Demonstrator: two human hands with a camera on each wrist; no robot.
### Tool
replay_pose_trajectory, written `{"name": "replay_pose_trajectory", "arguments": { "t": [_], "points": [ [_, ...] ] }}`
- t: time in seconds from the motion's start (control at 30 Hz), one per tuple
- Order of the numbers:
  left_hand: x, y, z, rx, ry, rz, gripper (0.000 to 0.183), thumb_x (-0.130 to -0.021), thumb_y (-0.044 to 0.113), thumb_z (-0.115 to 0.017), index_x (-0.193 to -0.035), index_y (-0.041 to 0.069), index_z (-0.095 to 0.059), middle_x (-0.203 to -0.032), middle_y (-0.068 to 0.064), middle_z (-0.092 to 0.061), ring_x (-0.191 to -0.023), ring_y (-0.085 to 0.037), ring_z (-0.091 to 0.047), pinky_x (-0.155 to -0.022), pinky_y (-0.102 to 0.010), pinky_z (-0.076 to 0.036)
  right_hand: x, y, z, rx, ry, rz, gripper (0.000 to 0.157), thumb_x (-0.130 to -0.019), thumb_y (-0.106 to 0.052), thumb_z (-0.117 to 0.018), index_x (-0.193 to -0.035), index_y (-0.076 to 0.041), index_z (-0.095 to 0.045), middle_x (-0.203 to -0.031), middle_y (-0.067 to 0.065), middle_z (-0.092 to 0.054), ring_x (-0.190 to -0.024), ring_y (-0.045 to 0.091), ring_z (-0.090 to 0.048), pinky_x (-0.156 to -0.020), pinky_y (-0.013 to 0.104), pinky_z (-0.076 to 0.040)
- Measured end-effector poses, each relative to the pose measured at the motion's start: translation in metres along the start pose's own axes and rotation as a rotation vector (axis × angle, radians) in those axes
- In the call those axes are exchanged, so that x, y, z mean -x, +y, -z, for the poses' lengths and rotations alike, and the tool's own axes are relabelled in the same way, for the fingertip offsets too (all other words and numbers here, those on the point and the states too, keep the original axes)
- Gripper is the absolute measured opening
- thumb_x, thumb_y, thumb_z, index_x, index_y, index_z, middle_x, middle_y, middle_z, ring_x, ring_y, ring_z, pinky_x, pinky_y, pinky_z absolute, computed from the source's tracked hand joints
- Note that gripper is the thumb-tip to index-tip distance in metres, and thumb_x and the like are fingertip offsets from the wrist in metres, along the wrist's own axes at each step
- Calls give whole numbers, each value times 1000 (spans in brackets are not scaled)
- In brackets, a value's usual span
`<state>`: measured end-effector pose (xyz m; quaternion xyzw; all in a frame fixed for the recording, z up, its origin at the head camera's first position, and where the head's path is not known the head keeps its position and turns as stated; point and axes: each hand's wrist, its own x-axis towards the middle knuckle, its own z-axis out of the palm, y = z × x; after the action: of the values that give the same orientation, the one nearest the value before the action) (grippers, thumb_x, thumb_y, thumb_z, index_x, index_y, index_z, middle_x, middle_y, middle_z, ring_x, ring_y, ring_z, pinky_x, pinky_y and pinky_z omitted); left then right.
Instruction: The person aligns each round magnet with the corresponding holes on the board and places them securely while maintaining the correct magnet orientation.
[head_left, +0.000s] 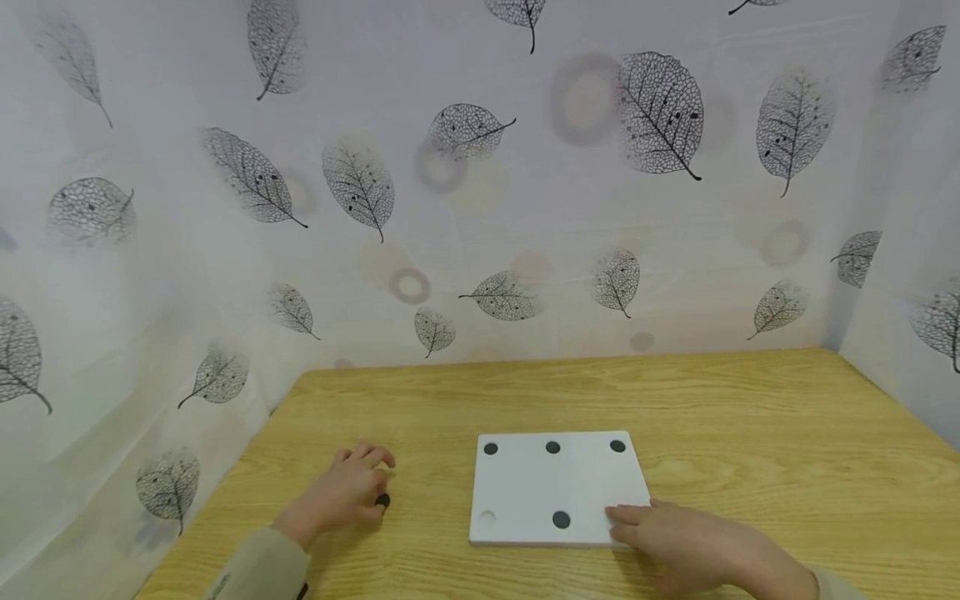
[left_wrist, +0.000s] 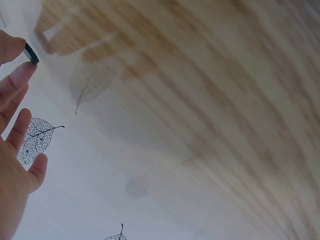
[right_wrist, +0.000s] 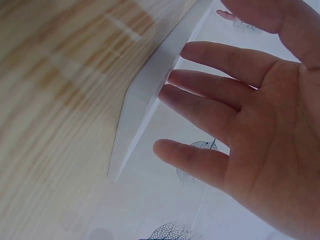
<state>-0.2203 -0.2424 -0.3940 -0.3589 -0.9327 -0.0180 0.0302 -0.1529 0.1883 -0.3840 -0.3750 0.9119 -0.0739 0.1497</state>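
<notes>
My left hand [head_left: 347,487] pinches a small dark disc [left_wrist: 31,53] between thumb and fingertip, left of a white board [head_left: 525,483]. The other fingers of that hand are spread loosely. Three dark discs [head_left: 552,447] sit along the board's far side, and another dark disc [head_left: 561,520] lies at the middle of the near side. At the near left corner shows a pale round recess [head_left: 487,517]. My right hand [head_left: 686,542] has its fingers extended, the fingertips on the board's near right corner, which they hide. In the right wrist view those fingertips are right at the board's edge.
The board lies flat on a wood-grain table [head_left: 405,400]. A pale curtain [head_left: 525,208] printed with dark leaves hangs behind the table and along both sides.
</notes>
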Motion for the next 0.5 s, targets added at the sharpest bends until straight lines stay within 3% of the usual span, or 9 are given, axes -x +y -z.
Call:
{"name": "replay_pose_trajectory", "arguments": {
  "t": [0.5],
  "points": [
    [-4, 8, 3, 2, -10, -16, 17, -69, 19, -68, -62, 21, -53, -110, -2, -49, -101, -22, -39, -75, -47, -32, 0, -2, 0, -42, -25, -46, 57, -63, -17, -77, -117, -14, -57, -128, 2, -46, -111, 15, -47, -91, 40, -36]
  ]
}}
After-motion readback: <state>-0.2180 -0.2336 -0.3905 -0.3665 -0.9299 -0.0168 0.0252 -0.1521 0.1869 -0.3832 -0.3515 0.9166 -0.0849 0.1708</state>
